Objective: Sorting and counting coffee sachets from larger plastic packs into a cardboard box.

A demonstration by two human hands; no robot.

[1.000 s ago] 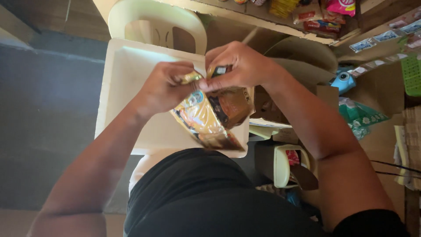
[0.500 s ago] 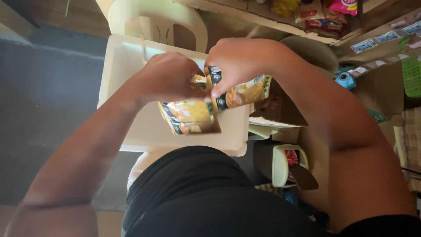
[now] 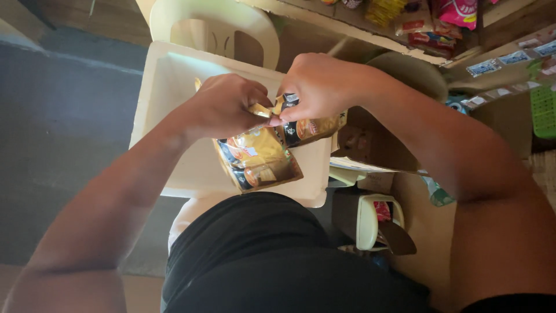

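Both our left hand (image 3: 223,107) and right hand (image 3: 315,87) pinch the joined tops of glossy gold-and-black foil sachets (image 3: 260,156) above the cream plastic chair seat (image 3: 174,87), which we judge only partly pulled apart, separation unfinished.

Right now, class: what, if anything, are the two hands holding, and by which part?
Both hold gold sachets by their top edges: the left hand pinches one sachet, the right hand a second sachet. Whether the two are joined cannot be told.

gold sachets (image 3: 262,159) | glossy, joined in a strip | hanging from pinched top edge | above cream chair seat (image 3: 168,93)
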